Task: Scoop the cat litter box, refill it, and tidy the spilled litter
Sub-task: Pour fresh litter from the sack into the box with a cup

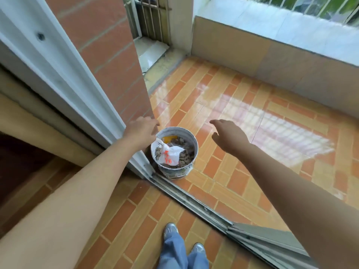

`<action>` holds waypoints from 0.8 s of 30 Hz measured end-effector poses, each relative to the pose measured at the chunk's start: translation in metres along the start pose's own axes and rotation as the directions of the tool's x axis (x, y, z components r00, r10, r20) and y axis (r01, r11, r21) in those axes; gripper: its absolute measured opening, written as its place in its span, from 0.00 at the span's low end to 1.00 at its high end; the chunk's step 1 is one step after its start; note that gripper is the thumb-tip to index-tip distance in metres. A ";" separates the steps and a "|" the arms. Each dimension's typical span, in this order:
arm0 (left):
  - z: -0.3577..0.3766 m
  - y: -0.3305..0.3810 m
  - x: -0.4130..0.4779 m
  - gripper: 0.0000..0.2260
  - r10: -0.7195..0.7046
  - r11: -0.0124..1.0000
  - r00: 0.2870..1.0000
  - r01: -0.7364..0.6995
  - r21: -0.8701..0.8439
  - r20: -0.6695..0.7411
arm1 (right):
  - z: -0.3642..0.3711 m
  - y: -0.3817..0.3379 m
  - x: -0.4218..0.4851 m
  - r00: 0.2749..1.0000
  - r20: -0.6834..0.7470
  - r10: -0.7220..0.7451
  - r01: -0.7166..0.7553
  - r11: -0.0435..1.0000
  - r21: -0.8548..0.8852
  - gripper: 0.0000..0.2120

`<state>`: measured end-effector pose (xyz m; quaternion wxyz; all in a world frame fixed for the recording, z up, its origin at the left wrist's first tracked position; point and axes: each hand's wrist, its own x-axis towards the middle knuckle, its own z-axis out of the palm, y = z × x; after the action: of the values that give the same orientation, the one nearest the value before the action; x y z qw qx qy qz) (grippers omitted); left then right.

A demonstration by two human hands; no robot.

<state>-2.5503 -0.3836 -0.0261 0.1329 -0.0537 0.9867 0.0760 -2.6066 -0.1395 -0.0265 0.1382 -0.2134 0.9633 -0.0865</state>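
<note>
Am watching bucket sitting past door track, litter clumps and white bag inside. Left hand hovering at bucket's left rim, relaxed, empty. Right hand spreading open right of bucket.

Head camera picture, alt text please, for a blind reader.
A person reaches toward a white bucket on a tiled floor, past a sliding door track. It holds clumped litter and a plastic bag; the left hand is by its rim, the right hand hovers open.

Home balcony: tiled floor, window bars.
</note>
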 end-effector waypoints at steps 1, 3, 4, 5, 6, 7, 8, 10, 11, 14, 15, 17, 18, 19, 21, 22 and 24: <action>-0.010 0.006 -0.012 0.18 0.021 0.996 1.000 -0.020 0.081 -0.013 | -0.007 -0.003 -0.012 1.000 -0.016 -0.019 0.018 0.998 -0.060 0.23; -0.024 0.017 -0.034 0.18 0.046 0.979 0.998 -0.036 0.202 -0.041 | -0.018 -0.010 -0.036 0.998 -0.031 -0.050 0.045 0.988 -0.146 0.22; -0.029 0.021 -0.044 0.18 0.055 0.968 0.997 -0.038 0.248 -0.059 | -0.022 -0.013 -0.047 0.997 -0.039 -0.062 0.055 0.983 -0.175 0.22; -0.033 0.025 -0.053 0.18 0.068 0.957 0.995 -0.042 0.286 -0.078 | -0.026 -0.016 -0.057 0.996 -0.053 -0.076 0.064 0.978 -0.199 0.21; -0.036 0.028 -0.063 0.18 0.077 0.950 0.993 -0.044 0.310 -0.094 | -0.029 -0.019 -0.067 0.994 -0.064 -0.090 0.074 0.974 -0.216 0.20; -0.037 0.031 -0.072 0.19 0.082 0.946 0.991 -0.043 0.321 -0.110 | -0.032 -0.021 -0.077 0.992 -0.075 -0.105 0.086 0.970 -0.226 0.19; -0.039 0.034 -0.081 0.20 0.081 0.947 0.989 -0.037 0.319 -0.125 | -0.033 -0.023 -0.087 0.990 -0.083 -0.118 0.096 0.968 -0.233 0.19; -0.042 0.040 -0.098 0.20 0.076 0.950 0.981 -0.018 0.311 -0.176 | -0.035 -0.023 -0.105 0.985 -0.104 -0.141 0.111 0.961 -0.254 0.19; -0.042 0.043 -0.106 0.19 0.075 0.951 0.976 -0.009 0.308 -0.205 | -0.036 -0.023 -0.113 0.983 -0.113 -0.146 0.112 0.959 -0.261 0.20; -0.042 0.047 -0.126 0.17 0.077 0.964 0.961 -0.004 0.267 -0.265 | -0.041 -0.019 -0.138 0.984 -0.135 -0.114 0.076 0.964 -0.254 0.22; -0.041 0.047 -0.131 0.17 0.077 0.969 0.956 -0.006 0.246 -0.283 | -0.043 -0.018 -0.146 0.984 -0.148 -0.100 0.059 0.965 -0.255 0.22; -0.040 0.046 -0.140 0.17 0.083 0.974 0.950 -0.013 0.226 -0.301 | -0.048 -0.017 -0.161 0.983 -0.167 -0.076 0.031 0.967 -0.255 0.23; -0.039 0.045 -0.144 0.18 0.094 0.972 0.950 -0.023 0.232 -0.299 | -0.049 -0.018 -0.169 0.983 -0.172 -0.064 0.019 0.967 -0.254 0.23; -0.038 0.043 -0.147 0.18 0.111 0.968 0.949 -0.037 0.247 -0.294 | -0.050 -0.019 -0.176 0.982 -0.181 -0.056 0.008 0.967 -0.256 0.23; -0.036 0.040 -0.151 0.19 0.157 0.954 0.949 -0.075 0.292 -0.272 | -0.050 -0.023 -0.189 0.979 -0.200 -0.043 -0.010 0.966 -0.259 0.24; -0.036 0.038 -0.153 0.20 0.180 0.947 0.950 -0.097 0.306 -0.255 | -0.050 -0.027 -0.196 0.978 -0.208 -0.026 -0.028 0.967 -0.252 0.24; -0.035 0.032 -0.156 0.20 0.224 0.934 0.947 -0.141 0.328 -0.232 | -0.047 -0.034 -0.209 0.974 -0.226 0.027 -0.080 0.970 -0.228 0.24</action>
<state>-2.4137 -0.3440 0.0535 -0.0014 0.0506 0.9960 -0.0741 -2.4252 -0.0739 0.0734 0.0061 -0.1913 0.9815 0.0090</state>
